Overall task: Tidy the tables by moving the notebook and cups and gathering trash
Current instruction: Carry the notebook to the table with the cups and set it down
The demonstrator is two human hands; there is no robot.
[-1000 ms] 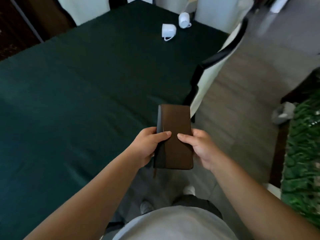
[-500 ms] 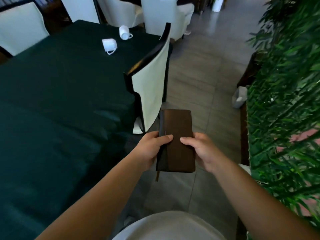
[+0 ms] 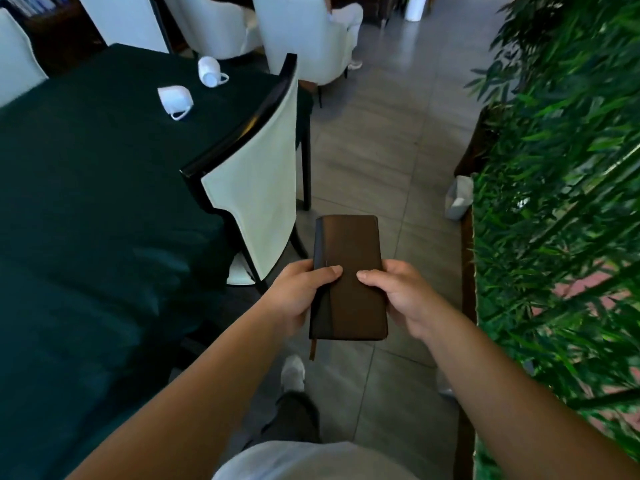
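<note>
The notebook [image 3: 348, 277] was held over the floor, just right of the chair [image 3: 254, 188], each grip closed on it: left hand [image 3: 299, 294] and right hand [image 3: 401, 294]. Walking, it might clip the chair; two cups [image 3: 175, 98] waited on the tabletop [image 3: 86, 202] beyond the chair.

table [image 3: 86, 209]: dark green cloth | on it: two white cups [image 3: 175, 98] [image 3: 209, 71] tipped over

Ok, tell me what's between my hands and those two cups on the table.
Both the left hand and right hand are occupied holding the notebook. The chair backrest stands between them and the two cups on the green table.
</note>
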